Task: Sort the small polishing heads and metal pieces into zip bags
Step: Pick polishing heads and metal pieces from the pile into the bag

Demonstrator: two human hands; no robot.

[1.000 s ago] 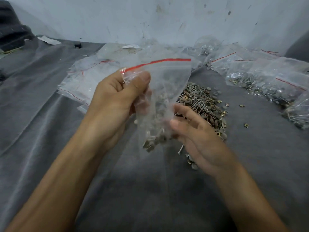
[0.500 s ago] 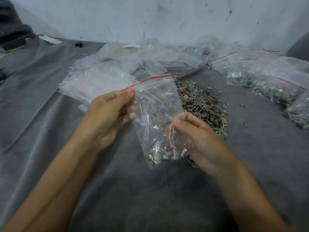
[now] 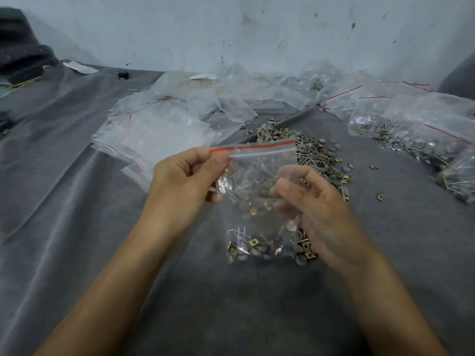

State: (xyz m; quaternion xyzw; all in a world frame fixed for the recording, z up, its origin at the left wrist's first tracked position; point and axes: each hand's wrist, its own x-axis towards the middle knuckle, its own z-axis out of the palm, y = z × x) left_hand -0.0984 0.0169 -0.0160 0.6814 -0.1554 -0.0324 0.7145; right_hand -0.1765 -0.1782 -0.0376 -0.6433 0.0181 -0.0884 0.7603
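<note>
Though apart, both hands (image 3: 185, 183) (image 3: 323, 214) on zip bag (image 3: 259, 163).

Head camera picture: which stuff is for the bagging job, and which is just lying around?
For the job: the zip bag, pinched by the left hand and held by the right hand; the loose pile of heads and metal pieces; the empty bags; the filled bags.
Just lying about: the white paper scrap; the small black object; the dark bundle at far left.
</note>
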